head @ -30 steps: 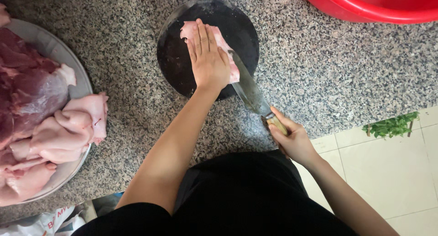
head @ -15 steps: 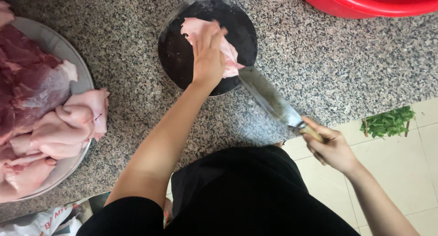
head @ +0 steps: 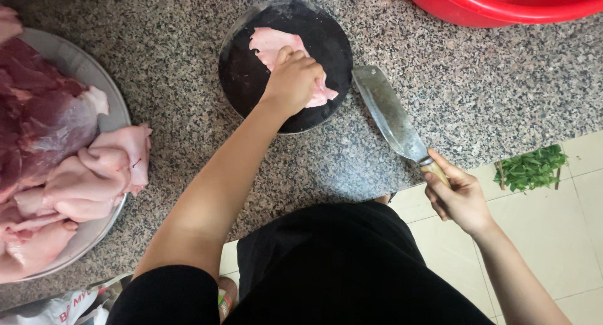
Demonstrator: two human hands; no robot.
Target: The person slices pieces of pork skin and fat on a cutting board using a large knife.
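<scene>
Head view shows one slice of meat [head: 274, 47] on one round black board [head: 248, 80], far centre. My left hand [head: 294, 80] curls shut, gripping that slice. My right hand [head: 460, 198] wraps tightly around one cleaver [head: 391, 114], just right of the board.
</scene>
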